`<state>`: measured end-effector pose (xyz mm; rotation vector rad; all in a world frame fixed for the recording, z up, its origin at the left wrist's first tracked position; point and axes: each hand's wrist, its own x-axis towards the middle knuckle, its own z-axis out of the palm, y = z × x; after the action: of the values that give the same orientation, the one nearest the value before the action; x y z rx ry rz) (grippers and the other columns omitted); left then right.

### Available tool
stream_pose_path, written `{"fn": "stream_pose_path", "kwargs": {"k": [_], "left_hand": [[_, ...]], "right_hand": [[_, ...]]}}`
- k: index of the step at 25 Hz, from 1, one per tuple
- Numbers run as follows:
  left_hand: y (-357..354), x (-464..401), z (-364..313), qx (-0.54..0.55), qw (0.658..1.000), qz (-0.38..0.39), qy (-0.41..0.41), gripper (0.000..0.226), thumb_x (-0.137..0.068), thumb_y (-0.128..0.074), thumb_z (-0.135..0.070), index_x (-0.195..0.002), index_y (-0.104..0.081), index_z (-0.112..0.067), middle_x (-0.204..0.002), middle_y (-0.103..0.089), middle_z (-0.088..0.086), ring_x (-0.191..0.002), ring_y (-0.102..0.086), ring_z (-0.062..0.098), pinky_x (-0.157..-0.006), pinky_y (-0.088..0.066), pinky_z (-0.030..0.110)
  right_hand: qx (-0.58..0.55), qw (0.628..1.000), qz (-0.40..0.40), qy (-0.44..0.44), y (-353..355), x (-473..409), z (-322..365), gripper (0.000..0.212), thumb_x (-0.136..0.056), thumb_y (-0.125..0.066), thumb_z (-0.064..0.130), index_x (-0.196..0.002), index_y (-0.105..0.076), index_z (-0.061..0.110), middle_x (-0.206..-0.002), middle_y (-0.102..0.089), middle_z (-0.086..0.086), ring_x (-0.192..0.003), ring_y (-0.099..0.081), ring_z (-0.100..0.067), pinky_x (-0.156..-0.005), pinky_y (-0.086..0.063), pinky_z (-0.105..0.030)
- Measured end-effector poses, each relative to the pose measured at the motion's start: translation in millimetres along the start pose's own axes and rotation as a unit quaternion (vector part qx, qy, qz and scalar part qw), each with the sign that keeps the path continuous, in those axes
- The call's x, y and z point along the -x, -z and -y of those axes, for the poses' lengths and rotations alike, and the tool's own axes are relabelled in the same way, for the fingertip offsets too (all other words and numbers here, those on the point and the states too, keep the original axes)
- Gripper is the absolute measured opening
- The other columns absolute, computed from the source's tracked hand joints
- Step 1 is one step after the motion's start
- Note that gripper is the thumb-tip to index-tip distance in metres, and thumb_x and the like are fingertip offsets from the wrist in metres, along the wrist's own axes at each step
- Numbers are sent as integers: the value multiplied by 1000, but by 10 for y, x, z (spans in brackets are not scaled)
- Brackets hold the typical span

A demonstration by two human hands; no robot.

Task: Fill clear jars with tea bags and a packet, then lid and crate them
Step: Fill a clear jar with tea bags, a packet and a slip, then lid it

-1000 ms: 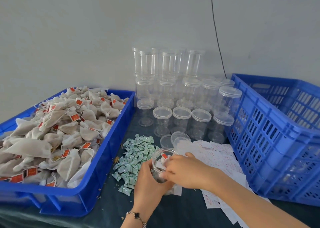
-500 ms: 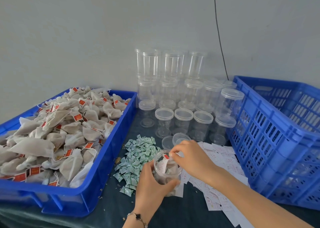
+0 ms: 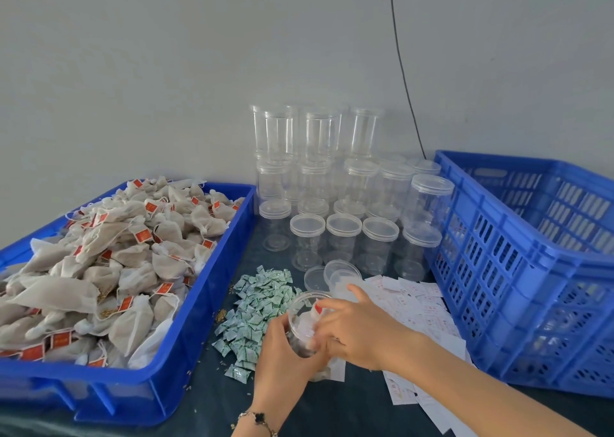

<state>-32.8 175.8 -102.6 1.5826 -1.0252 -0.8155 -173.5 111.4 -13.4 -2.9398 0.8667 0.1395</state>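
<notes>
Fingers: left hand (image 3: 282, 350) fingers are wrapping around the side of the open jar (image 3: 304, 323), gripping it and tilting its mouth toward the other hand so it does not slide; right hand (image 3: 357, 327) fingers are curling over the rim, apparently pressing the contents down, though whether they are pinching anything is hidden from this angle.

Tray: tea bags (image 3: 109, 264) are lying heaped in the blue tray (image 3: 212, 307) at far left, within easy reach of the left hand.

Packets: green-and-white packets (image 3: 259, 307) are sitting in a loose pile between tray and jar, just beside the holding hand, so one can likely be picked without stretching.

Jar in hand: it is being held just above the table's near edge, with white bags and one red tag showing inside; it is not yet lidded.

Loose lids: two lids (image 3: 332, 274) are lying just behind the jar, probably waiting for it.

Empty jars: lidded empties (image 3: 342, 234) are standing in rows and stacks against the wall, kept behind the working spot.

Paper slips: white slips (image 3: 418, 307) are spreading under the right forearm.

Crate: blue crate (image 3: 518, 270) is standing at the right, close by for finished jars.
</notes>
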Motion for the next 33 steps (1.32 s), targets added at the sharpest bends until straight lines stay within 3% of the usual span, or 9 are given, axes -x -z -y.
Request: {"fn": "stream_pose_path", "kwargs": {"k": [3,6,11,14,17,20,24,28,33], "left_hand": [[-13,-10,30,-13,1000,0,7,80,-43,-81,-48,-113,-44,-34,-105,-58,-11,-89,-63,3,-63,-56,22],[-1,1,5,-32,999,3,1,85,-41,-81,-52,-115,-44,-31,-104,-61,-11,-87,-64,1,-70,-56,25],[2,-21,-287,-24,999,14,-22,68,-50,-92,-27,-106,-54,-31,-96,-65,-8,-67,-64,-8,-45,-50,13],[-64,-117,-768,-70,990,19,-118,65,-47,-89,-42,-101,-53,-48,-88,-66,-22,-79,-61,-11,-58,-47,10],[-215,-241,-1501,-71,974,44,-209,58,-43,-87,-53,-91,-55,-52,-87,-66,-31,-77,-62,-10,-66,-50,15],[-471,-219,-2215,-72,952,70,-289,64,-43,-78,-63,-98,-51,-45,-86,-66,-21,-79,-62,-8,-66,-50,15],[-868,-281,-3044,-76,890,39,-447,99,-50,-69,-66,-138,-36,-35,-121,-44,-14,-97,-51,-11,-81,-39,13],[-1334,-538,-3653,-176,758,-89,-621,47,-69,-77,-46,-100,-69,-12,-114,-60,5,-113,-47,30,-87,-32,25],[-2197,-926,-3620,-397,686,-4,-609,39,-86,-58,-51,-103,-66,-18,-106,-63,2,-107,-53,24,-90,-31,32]], "right_hand": [[96,995,-4,-12,21,-7,-29,72,-93,-15,62,-97,-71,17,-121,-63,0,-136,-28,-10,-111,8,-51],[101,993,-66,0,2,34,-44,56,-98,-25,51,-97,-69,16,-112,-65,2,-123,-43,-12,-113,-7,-46],[66,991,-117,30,161,235,-177,30,-98,-41,34,-108,-66,21,-108,-66,7,-108,-51,-11,-100,-28,-29],[81,985,-151,15,538,449,-331,24,-97,-47,29,-106,-66,17,-104,-67,0,-103,-56,-19,-91,-39,-33],[135,955,-264,7,1134,784,-486,13,-86,-62,23,-84,-67,11,-79,-66,-5,-78,-62,-26,-69,-51,-37],[185,942,-281,-23,1795,1202,-594,9,-85,-63,21,-89,-67,13,-86,-67,-3,-87,-61,-24,-76,-47,-40],[236,910,-330,-79,2521,1696,-851,13,-85,-66,27,-94,-66,17,-93,-66,3,-94,-58,-20,-85,-43,-39],[283,891,-329,-134,2857,1885,-1254,13,-82,-68,28,-91,-67,18,-88,-65,2,-93,-57,-23,-79,-41,-37],[297,887,-220,-277,2518,1702,-2157,10,-81,-62,27,-89,-68,23,-90,-69,-5,-90,-63,-28,-65,-38,-29]]}}
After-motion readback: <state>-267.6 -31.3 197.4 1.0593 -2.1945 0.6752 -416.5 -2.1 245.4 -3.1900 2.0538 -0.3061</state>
